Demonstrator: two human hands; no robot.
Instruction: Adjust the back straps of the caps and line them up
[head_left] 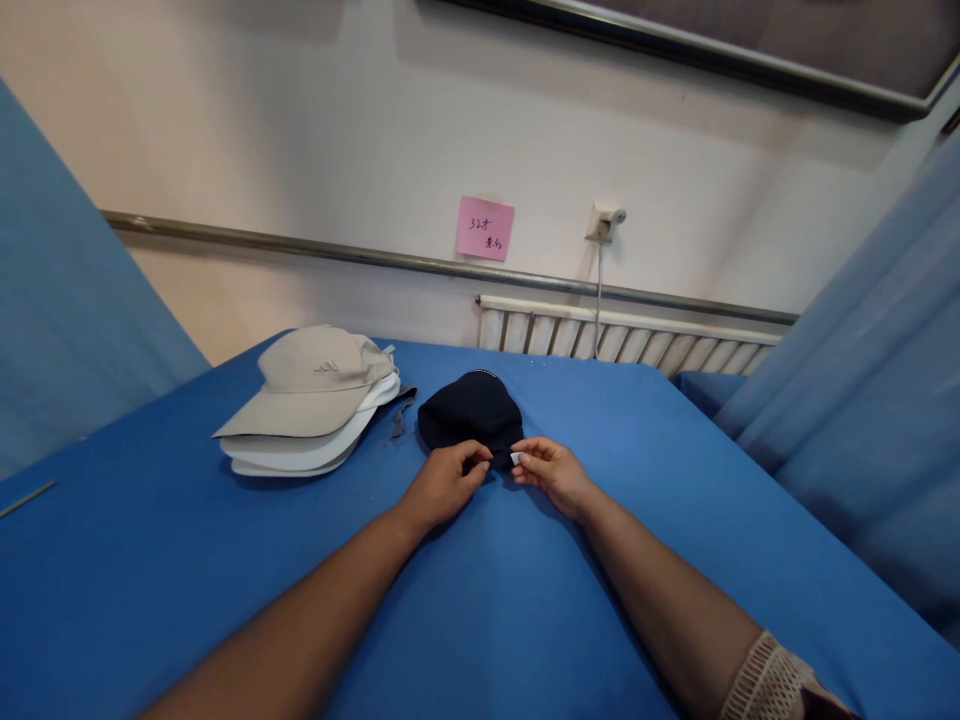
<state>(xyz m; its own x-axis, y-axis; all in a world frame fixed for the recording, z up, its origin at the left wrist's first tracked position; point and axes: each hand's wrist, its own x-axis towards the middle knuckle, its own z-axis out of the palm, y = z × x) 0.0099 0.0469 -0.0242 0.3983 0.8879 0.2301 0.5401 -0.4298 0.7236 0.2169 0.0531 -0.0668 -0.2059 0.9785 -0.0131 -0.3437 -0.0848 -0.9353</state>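
Observation:
A dark navy cap (pixel 471 408) lies on the blue-covered table in front of me, its near edge toward my hands. My left hand (pixel 448 482) pinches that near edge, thumb and forefinger pressed together. On the right of the same edge, my right hand (pixel 551 472) is closed with a small white tag (pixel 516 458) between its fingertips. Whether the tag is joined to the cap I cannot tell. Left of the navy cap is a stack of caps, a beige cap (pixel 322 375) on top and white caps (pixel 319 452) beneath.
The blue table (pixel 480 620) reaches back toward the wall and a white radiator (pixel 622 335). A metal rail (pixel 375 257), a pink note (pixel 485 228) and a wall socket (pixel 604 222) are behind. Blue curtains (pixel 862 420) hang on both sides. A thin stick (pixel 28 498) lies far left.

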